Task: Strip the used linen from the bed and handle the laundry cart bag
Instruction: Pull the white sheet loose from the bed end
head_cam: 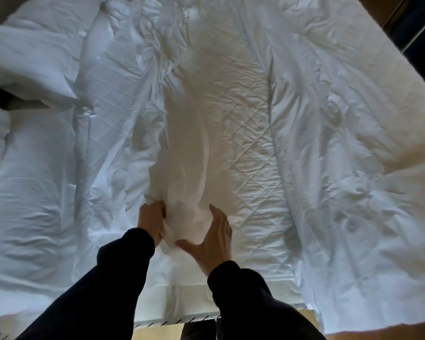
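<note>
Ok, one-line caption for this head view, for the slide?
The left hand grips a bunched white sheet while the right hand presses against it; quilted mattress pad bare alongside.

White sheet (182,148) bunched into a ridge along the quilted mattress (250,133)

Sheet (182,153): plain white, rumpled. Mattress pad (250,133): white, diamond-quilted stitching. Pillow (27,62): white. Sleeves (123,263): black.

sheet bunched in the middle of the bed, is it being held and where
Yes. The left hand grips the sheet at its gathered near end, fingers curled into the fabric; the right hand presses the bunch's other side.
</note>
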